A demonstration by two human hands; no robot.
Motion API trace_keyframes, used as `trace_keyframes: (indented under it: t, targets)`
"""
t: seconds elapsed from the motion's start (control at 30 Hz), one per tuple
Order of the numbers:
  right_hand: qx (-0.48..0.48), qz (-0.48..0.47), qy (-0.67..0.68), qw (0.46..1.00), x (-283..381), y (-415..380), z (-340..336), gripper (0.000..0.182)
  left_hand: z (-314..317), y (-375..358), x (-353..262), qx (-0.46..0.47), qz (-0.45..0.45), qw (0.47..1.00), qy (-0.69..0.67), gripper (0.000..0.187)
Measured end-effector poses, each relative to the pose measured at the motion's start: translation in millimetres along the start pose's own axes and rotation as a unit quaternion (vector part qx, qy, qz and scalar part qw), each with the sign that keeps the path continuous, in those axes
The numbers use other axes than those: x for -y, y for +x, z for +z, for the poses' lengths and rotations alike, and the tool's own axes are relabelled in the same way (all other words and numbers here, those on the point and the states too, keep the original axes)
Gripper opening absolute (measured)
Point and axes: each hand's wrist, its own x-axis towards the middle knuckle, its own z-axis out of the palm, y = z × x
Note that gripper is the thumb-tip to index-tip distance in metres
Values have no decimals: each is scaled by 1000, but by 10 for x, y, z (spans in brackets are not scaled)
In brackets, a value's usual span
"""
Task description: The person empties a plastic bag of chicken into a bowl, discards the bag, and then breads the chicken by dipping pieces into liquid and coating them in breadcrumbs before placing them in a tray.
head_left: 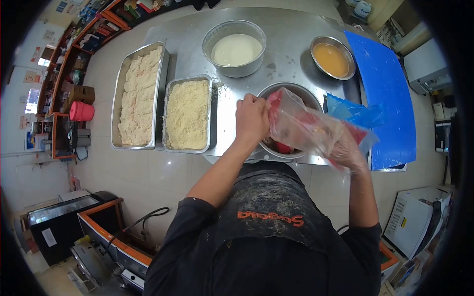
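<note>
Currently, left hand [252, 120] pinches plastic bag [302, 124] above near bowl [307, 93]; right hand [348, 152] within plastic, grip unclear. Pinch slipping could spill contents.

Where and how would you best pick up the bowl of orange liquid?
I'd pinch the bowl by its left rim, coming from the left: the edge stands above the orange liquid, and the blue sheet lies close on the right. Keep it level.
</note>
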Motion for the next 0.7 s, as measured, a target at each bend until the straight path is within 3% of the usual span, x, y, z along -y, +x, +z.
trace_keyframes:
  t: [0.13, 0.2, 0.23, 0.33, 0.37, 0.47, 0.53, 0.6, 0.67, 0.7]
  targets:
    - [-114, -1, -54, 992, 33, -41, -156, 44, -42, 73, 46, 52, -55, 996, 54, 27]
    - [-84, -53, -229, 968, 147, 106, -179, 34, -4, 30, 12, 67, -48, 991, 105, 38]
    - [-72, -77, -328, 939, 89, 222, -184, 31, -11, 24, -24, 45, -65, 992, 97, 56]
    - [-31, -38, -404, 914, 45, 663, -155, 24, -180, -60, -235, -24, 40, 997, 61, 62]
    - [-16, -7, -391, 920, 55, 774, -113, 23, -90, -46, -168, 34, 106, 994, 15, 71]
    - [-64, -157, -380, 909, 95, 920, -19, 23, 61, -108, -400, 78, 141, 987, 10, 70]
    - [-116, -210, -372, 897, 313, 793, 20, 22, 293, 23, -351, 87, 106, 989, 62, 44]
    - [-104, -170, -275, 941, 498, 556, 38, 21, 397, 253, -241, 159, 114, 974, 116, 30]
    - [-22, -32, -79, 996, 594, 290, 53, 21, 408, 428, -199, 137, 43, 987, 70, 25]
    - [2, -37, -122, 992, 443, 247, 162, 18, 393, 504, -180, 126, 12, 991, 48, 23]
